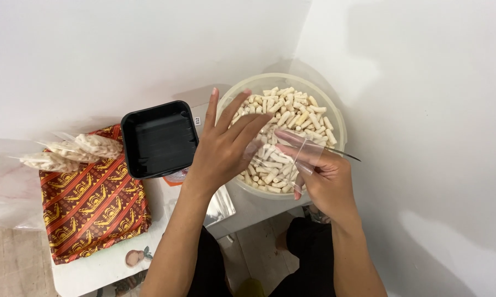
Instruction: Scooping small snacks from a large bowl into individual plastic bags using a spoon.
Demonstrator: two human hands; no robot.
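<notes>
A round clear plastic tub point(336, 113) full of pale, short tube-shaped snack pieces point(297, 110) stands near the white wall. My left hand point(226, 146) hovers over its near left side, fingers spread, touching the mouth of a small clear plastic bag point(292, 157). My right hand point(325, 176) holds that bag by its right edge over the tub. The bag looks empty or nearly so.
A black square tray point(159, 137) sits left of the tub. Further left, filled clear snack bags point(75, 149) lie on a red and yellow patterned box point(91, 201). White walls rise behind and to the right. My knees show below.
</notes>
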